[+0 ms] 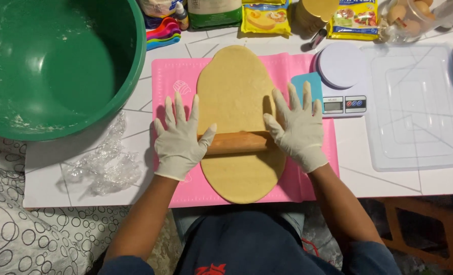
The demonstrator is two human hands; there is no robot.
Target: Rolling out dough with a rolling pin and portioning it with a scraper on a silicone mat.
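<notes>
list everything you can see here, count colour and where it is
dough sheet: 1, tan, oval, on the mat
rolling pin: 1, brown wood, across the dough
mat: 1, pink, table centre
bowl: 1, green, far left
plastic wrap: 1, clear, crumpled, left of mat
scale: 1, white, right of mat
scraper: 1, blue, beside scale
lid: 1, clear, far right
packets: several, mostly yellow, table's far edge
left hand: white glove, flat on pin
right hand: white glove, flat on pin
</notes>
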